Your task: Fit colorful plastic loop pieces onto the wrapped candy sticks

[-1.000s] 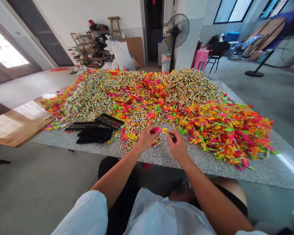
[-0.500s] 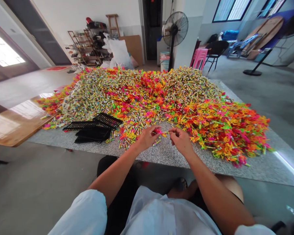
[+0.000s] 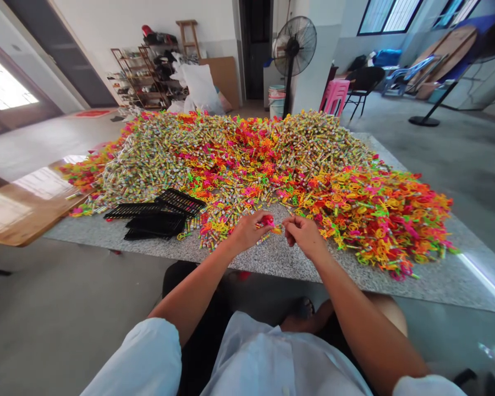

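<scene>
My left hand [image 3: 247,231] is closed in a pinch around small red-pink plastic pieces [image 3: 268,220]. A yellow-orange piece [image 3: 276,230] sticks out from its fingertips toward the right. My right hand [image 3: 305,236] is just across a small gap, thumb and fingers drawn together; whatever lies between them is too small to make out. Both hands are above the bare front strip of the speckled stone table [image 3: 264,263]. Beyond them spreads a heap of small patterned tubes [image 3: 144,159] mixed with bright plastic pieces [image 3: 388,214] in yellow, orange, pink and green.
Black slotted trays [image 3: 157,224] lie stacked untidily left of my hands. A wooden table [image 3: 25,214] adjoins on the left. Behind the heap stand a pedestal fan [image 3: 295,47], a white sack [image 3: 202,85], pink stools [image 3: 335,96] and a shelf rack [image 3: 136,77].
The red-pink pieces in my left hand have turned and look bunched closer to the fingers. My right fingertips have drawn slightly away from the yellow piece. The view has shifted a little.
</scene>
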Available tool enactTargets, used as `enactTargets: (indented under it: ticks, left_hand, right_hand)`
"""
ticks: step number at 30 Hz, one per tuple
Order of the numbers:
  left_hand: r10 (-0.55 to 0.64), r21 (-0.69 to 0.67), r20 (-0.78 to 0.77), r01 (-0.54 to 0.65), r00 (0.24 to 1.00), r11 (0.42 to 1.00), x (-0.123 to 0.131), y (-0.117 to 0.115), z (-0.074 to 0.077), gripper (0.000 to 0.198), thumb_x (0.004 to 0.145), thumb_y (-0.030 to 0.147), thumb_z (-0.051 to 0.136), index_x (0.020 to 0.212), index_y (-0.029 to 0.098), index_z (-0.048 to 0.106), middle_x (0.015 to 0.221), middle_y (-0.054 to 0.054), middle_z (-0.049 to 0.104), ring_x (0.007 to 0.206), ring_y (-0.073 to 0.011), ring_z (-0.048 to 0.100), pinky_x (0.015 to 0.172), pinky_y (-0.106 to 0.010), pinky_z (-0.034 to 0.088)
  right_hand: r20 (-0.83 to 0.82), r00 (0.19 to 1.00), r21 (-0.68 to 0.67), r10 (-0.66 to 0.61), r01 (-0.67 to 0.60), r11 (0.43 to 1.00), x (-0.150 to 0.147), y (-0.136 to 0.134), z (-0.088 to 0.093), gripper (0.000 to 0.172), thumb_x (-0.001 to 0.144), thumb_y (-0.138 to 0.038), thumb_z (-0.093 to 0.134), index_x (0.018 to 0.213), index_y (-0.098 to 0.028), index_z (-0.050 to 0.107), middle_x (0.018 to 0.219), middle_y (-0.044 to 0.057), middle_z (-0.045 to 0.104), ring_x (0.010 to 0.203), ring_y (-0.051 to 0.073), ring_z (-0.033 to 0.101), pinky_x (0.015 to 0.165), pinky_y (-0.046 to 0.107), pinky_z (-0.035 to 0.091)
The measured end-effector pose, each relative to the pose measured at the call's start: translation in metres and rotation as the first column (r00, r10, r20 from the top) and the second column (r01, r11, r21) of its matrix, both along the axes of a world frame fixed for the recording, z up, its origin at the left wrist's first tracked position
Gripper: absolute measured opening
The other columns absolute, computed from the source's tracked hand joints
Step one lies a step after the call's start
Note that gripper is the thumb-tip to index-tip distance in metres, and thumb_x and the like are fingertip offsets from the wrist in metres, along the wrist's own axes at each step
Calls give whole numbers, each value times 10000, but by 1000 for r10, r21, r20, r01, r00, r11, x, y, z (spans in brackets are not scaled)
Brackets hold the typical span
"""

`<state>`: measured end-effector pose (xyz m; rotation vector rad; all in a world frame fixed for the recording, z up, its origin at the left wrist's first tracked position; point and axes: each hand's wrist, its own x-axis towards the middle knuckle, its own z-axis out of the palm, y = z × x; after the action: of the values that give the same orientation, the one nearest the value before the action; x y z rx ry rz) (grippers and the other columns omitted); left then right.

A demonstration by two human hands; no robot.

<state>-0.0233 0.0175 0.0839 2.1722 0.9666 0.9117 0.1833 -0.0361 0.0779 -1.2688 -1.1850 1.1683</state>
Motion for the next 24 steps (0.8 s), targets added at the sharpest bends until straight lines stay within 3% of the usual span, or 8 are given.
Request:
enactTargets:
  ticks: [6, 13, 17, 20, 24]
  left_hand:
    - [-15, -30, -4, 15, 1000, 999, -1, 3, -3, 277, 860, 328, 716, 1111, 219, 676, 909, -16, 712, 835, -162, 670, 774, -277, 513]
    - [-100, -18, -80, 98, 992, 995, -2, -2, 11, 332, 904, 352, 669, 1215, 234, 661, 943, -30, 709, 862, -170, 656, 776, -271, 500]
    - [-112, -6, -86, 112, 990, 994, 0, -4, 12, 218, 942, 379, 605, 974, 180, 688, 819, -20, 657, 740, -137, 594, 703, -253, 461]
    - [-124, -102, -56, 118, 991, 988, 1, -5, 10, 293, 951, 440, 576, 860, 169, 640, 686, 14, 571, 626, -110, 510, 602, -232, 403]
    - [-146, -191, 2, 144, 989, 971, 2, -6, 7, 396, 988, 502, 482, 784, 176, 578, 620, 28, 479, 576, -102, 435, 556, -232, 360]
  right_hand:
    - [28, 1000, 86, -10, 8, 996, -2, -10, 2, 227, 839, -398, 630, 934, -192, 651, 630, -22, 624, 466, 129, 563, 448, 248, 465]
    - [-31, 999, 100, -9, 12, 995, -5, -11, 0, 240, 866, -435, 615, 935, -205, 631, 609, -30, 608, 469, 131, 548, 456, 252, 465]
    - [-100, 994, 78, -44, 52, 996, -5, -10, 3, 241, 842, -447, 642, 895, -214, 610, 623, -30, 605, 473, 125, 535, 417, 237, 432]
    - [-106, 994, 67, -40, 47, 997, -5, -11, 6, 239, 835, -448, 659, 870, -217, 607, 598, -39, 588, 463, 118, 517, 404, 229, 410]
    - [-246, 969, -10, 5, -8, 1000, -5, -12, 8, 265, 817, -459, 694, 882, -221, 596, 635, -44, 601, 460, 102, 498, 384, 211, 369]
